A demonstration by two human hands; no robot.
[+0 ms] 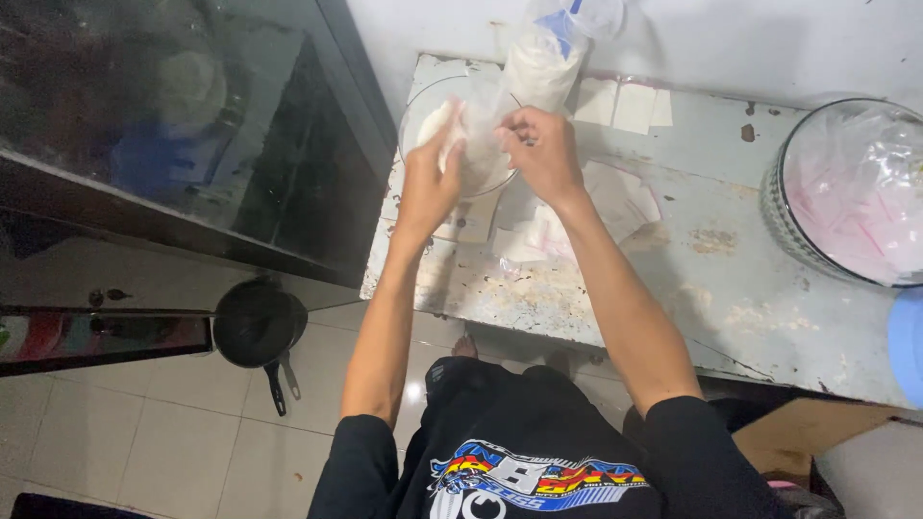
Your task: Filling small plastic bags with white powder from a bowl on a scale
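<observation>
From the head camera, looking steeply down, both hands meet at the far left corner of a worn, pale table (pixel 673 288). The left hand (pixel 428 183) has its fingers closed around a small clear plastic bag (pixel 468 135) holding something white, and the right hand (pixel 543 154) pinches the same bag's upper edge between thumb and fingertips, so the bag hangs between the two hands just above a clear glass bowl (pixel 415 115). A taller clear bag of white powder (pixel 543 62) stands upright just behind, touching the wall side of the bowl. To handle the small bag well, I judge it best to keep it over the bowl, so any spill drops inside, and to keep the thin film slack enough not to tear. Flat empty sachets (pixel 615 197) lie near the right wrist. The table's left edge is close under the left forearm, with a dark glass cabinet (pixel 192 125) beyond it and a black pan (pixel 258 322) on the tiled floor below. To the right the tabletop offers more open room, up to a large round container (pixel 846 192) lined with plastic.
</observation>
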